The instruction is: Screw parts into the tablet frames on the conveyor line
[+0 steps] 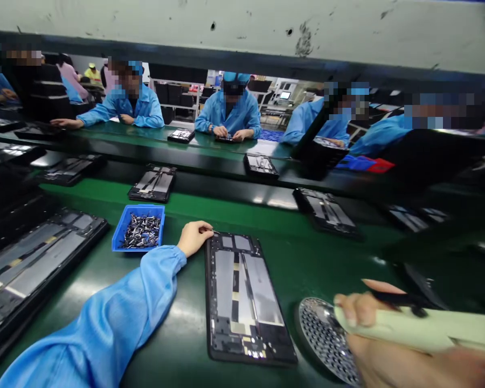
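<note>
An opened tablet [242, 291] lies on the green bench in front of me, its inner plates, ribbon cables and circuit parts facing up. At its upper left corner is my left hand [194, 238], thumb and fingers pinched together; whatever they hold is too small to make out. My right hand [367, 318], smeared by motion, is wrapped round a pale green electric screwdriver [412, 326]. The tool's front end is over a round metal plate full of small holes [327, 339], right of the tablet. Beside my left sleeve stands a blue bin [116, 237] of small metal parts [142, 230].
Another opened tablet [44, 264] lies at the left. Beyond, more tablets [153, 182] [327, 211] rest along the green line. Co-workers in blue [228, 110] sit across from me. A pale beam [242, 32] spans the top, and a dark slanted post [319, 121] stands right.
</note>
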{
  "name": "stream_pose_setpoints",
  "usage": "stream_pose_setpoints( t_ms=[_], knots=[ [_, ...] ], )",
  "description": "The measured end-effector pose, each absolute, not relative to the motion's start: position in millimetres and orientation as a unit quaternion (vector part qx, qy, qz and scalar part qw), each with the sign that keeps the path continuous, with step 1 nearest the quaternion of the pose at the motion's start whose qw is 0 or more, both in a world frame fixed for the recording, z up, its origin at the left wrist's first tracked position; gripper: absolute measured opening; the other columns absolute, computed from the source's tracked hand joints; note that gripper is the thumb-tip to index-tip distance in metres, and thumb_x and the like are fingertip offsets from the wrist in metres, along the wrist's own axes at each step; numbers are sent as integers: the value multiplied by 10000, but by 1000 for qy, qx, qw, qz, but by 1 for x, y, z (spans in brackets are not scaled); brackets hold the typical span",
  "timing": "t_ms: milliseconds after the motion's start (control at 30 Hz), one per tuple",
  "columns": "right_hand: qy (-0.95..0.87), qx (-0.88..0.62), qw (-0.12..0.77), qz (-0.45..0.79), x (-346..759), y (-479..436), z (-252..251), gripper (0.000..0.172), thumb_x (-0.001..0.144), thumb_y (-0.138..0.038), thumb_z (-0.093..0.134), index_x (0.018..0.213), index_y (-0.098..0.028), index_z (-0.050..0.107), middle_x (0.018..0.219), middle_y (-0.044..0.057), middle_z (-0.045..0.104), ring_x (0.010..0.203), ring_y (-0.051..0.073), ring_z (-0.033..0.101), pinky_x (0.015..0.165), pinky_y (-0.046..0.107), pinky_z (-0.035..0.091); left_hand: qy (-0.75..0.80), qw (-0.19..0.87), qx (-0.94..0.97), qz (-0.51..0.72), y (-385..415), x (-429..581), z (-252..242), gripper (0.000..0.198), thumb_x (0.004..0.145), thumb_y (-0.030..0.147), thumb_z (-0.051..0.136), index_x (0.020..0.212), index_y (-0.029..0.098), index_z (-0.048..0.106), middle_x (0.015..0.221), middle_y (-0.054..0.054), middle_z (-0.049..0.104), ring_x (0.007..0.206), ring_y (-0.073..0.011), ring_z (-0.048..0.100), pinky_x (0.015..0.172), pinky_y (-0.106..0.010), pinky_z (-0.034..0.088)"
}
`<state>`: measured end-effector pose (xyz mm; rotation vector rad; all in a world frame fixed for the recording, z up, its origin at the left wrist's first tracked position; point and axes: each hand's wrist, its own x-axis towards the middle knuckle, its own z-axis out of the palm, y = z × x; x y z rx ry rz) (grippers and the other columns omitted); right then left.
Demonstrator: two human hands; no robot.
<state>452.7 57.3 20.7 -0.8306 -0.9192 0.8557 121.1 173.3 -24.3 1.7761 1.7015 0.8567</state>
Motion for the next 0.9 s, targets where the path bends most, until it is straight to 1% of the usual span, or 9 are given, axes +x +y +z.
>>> stream_pose_setpoints(
  t_ms=[67, 167, 333, 400, 467, 567, 733, 900],
  knots=[
    [-454, -362, 718, 384, 428, 62, 37, 791, 658, -954, 578, 909, -221, 734, 472, -37, 449, 412, 165, 441, 469, 346, 409, 622, 303, 648, 319, 180, 119, -26, 193, 874, 139, 744, 1050, 154, 821, 997, -63, 825, 908, -192, 779, 870, -267, 601],
    [-479, -329, 702, 411, 386, 77, 57, 713, 745, -888, 599, 911, -209, 738, 476, -43, 470, 397, 154, 435, 473, 337, 432, 618, 336, 636, 317, 185, 118, -28, 111, 847, 154, 762, 934, 157, 832, 952, -59, 825, 906, -202, 775, 858, -269, 587],
    [-492, -299, 680, 453, 320, 125, 66, 708, 736, -885, 619, 886, -199, 713, 441, -53, 478, 354, 149, 434, 446, 334, 448, 623, 352, 625, 312, 187, 118, -25, 48, 824, 198, 791, 832, 172, 831, 899, -57, 819, 885, -217, 761, 835, -287, 551],
    [-487, -309, 682, 450, 296, 146, 63, 687, 771, -869, 600, 894, -200, 697, 437, -63, 473, 347, 139, 439, 447, 324, 466, 620, 355, 628, 308, 187, 117, -22, 62, 835, 221, 785, 829, 188, 837, 901, -47, 820, 894, -215, 757, 842, -286, 537],
    [-477, -320, 688, 444, 276, 163, 59, 662, 799, -849, 586, 882, -200, 690, 427, -74, 464, 339, 124, 436, 451, 307, 483, 619, 354, 631, 305, 186, 116, -20, 115, 867, 262, 757, 827, 196, 842, 888, -45, 819, 889, -218, 753, 843, -289, 528],
    [-471, -327, 691, 440, 256, 179, 53, 661, 793, -849, 586, 852, -198, 684, 404, -83, 456, 318, 114, 424, 430, 293, 489, 624, 353, 629, 299, 185, 117, -19, 177, 897, 294, 718, 817, 202, 846, 858, -45, 812, 864, -221, 744, 832, -288, 525],
    [-476, -331, 683, 444, 244, 189, 42, 660, 761, -846, 635, 829, -191, 683, 397, -80, 475, 314, 112, 439, 412, 282, 499, 651, 352, 605, 293, 183, 123, -20, 138, 876, 242, 714, 878, 226, 851, 924, -41, 818, 896, -218, 739, 809, -278, 519],
    [-478, -334, 680, 445, 240, 196, 30, 649, 793, -842, 601, 838, -199, 671, 418, -81, 487, 329, 112, 456, 430, 284, 516, 663, 353, 595, 286, 181, 125, -19, 143, 877, 253, 714, 898, 247, 855, 942, -32, 819, 919, -227, 736, 801, -285, 510]
  ],
)
